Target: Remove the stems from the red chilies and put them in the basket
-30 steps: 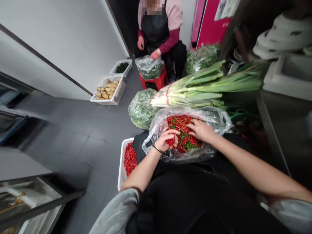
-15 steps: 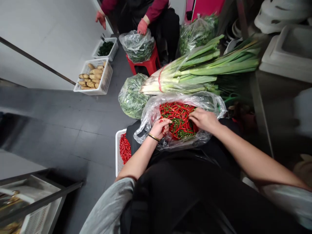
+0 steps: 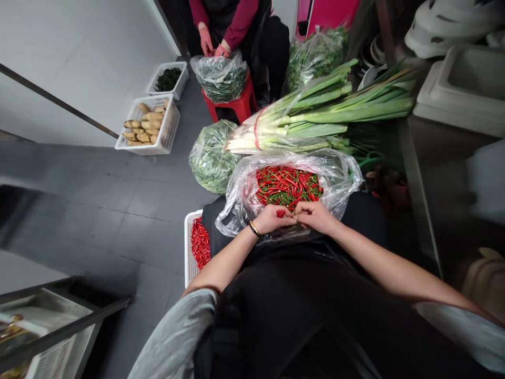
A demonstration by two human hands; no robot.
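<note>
My left hand and right hand: fingertips together, both pinched on one red chilli, at the near rim of the chilli bag on my lap. Just left, white basket; open floor beyond.

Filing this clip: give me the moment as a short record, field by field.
left hand: pinches one red chilli
right hand: fingertips meet the left's at that chilli; grip unclear
clear bag: on the lap, open, full of stemmed chillies
white basket: floor at left, holds red chillies
leek bundle: lies beyond the bag
co-worker: hands at a bag of greens
</note>
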